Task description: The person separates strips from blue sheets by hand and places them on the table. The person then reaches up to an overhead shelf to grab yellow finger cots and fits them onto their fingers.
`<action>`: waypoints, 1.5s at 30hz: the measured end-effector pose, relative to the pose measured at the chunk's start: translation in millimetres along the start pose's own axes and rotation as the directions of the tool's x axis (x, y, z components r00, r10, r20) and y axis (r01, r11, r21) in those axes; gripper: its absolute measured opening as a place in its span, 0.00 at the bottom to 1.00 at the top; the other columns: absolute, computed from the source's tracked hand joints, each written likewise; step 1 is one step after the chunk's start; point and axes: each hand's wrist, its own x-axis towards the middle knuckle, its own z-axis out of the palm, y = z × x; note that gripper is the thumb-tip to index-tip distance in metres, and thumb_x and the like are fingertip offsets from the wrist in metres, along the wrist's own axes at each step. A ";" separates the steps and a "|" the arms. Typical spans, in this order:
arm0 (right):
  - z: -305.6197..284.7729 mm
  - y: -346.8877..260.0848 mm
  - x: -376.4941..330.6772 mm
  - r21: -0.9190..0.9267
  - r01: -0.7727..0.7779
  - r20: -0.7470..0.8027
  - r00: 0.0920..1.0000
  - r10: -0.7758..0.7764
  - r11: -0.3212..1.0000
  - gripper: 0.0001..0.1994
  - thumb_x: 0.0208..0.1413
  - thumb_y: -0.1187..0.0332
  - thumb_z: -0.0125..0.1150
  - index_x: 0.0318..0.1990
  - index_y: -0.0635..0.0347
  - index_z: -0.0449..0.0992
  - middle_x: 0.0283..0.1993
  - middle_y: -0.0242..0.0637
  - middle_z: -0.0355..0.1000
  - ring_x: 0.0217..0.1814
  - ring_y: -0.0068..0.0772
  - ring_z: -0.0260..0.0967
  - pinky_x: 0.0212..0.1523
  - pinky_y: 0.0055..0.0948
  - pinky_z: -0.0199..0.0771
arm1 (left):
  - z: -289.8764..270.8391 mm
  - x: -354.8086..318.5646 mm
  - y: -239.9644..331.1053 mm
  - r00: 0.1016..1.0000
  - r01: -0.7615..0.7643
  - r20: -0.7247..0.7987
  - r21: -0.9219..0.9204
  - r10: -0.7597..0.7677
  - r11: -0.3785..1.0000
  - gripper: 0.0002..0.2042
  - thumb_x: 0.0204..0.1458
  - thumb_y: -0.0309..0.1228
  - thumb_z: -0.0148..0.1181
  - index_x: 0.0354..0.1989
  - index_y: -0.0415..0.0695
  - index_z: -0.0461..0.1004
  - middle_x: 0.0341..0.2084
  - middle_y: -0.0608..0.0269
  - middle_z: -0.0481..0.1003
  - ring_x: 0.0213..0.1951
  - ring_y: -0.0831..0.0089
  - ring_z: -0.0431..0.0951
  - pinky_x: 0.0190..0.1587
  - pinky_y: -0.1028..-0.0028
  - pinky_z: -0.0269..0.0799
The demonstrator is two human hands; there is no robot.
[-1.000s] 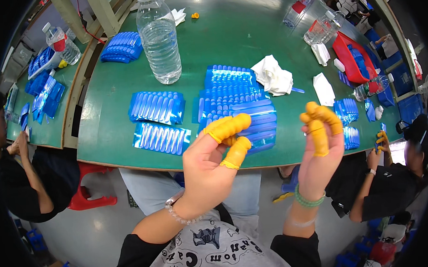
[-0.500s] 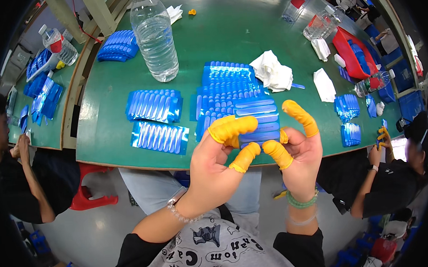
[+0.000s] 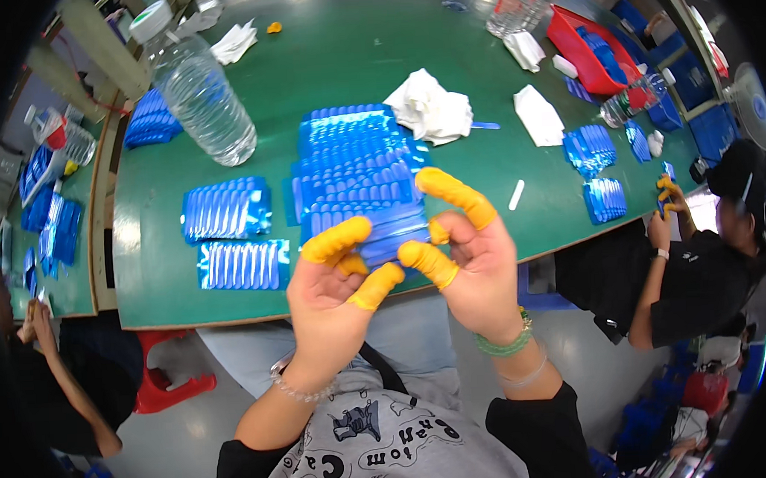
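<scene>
Between my two hands is a small blue film sheet [image 3: 391, 232] with a row of long rounded strips lying crosswise. My left hand [image 3: 327, 288] pinches its left end between thumb and fingers. At its right end, my right hand [image 3: 474, 265] grips with the thumb and a fingertip, while its index finger is raised off the sheet. Yellow finger cots cover several fingertips on both hands. Just beyond lies a pile of similar blue sheets [image 3: 349, 151], partly hidden by the held one. Left of it rest two smaller groups of sheets, an upper one [image 3: 226, 210] and a lower one [image 3: 243, 266].
A large clear water bottle [image 3: 202, 97] stands at the far left. Crumpled white tissue [image 3: 431, 107] sits beyond the pile, with a folded white tissue [image 3: 538, 117] further right. A red bin [image 3: 593, 50] is at the far right. Co-workers sit on both sides.
My view has shifted, so the table's contents sit differently in the picture. The held sheet is tilted flatter and partly blurred. A small white strip on the table now shows right of my right hand.
</scene>
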 end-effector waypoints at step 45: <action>-39.7 -38.2 -15.1 0.406 -0.134 -0.128 0.971 0.201 0.904 0.34 0.47 0.82 0.60 0.63 0.61 0.55 0.54 0.41 0.62 0.45 0.32 0.71 0.47 0.28 0.70 | 14.0 8.0 19.9 0.951 0.148 0.256 0.112 -0.172 0.983 0.32 0.43 0.14 0.63 0.60 0.37 0.60 0.54 0.61 0.61 0.49 0.74 0.68 0.50 0.73 0.71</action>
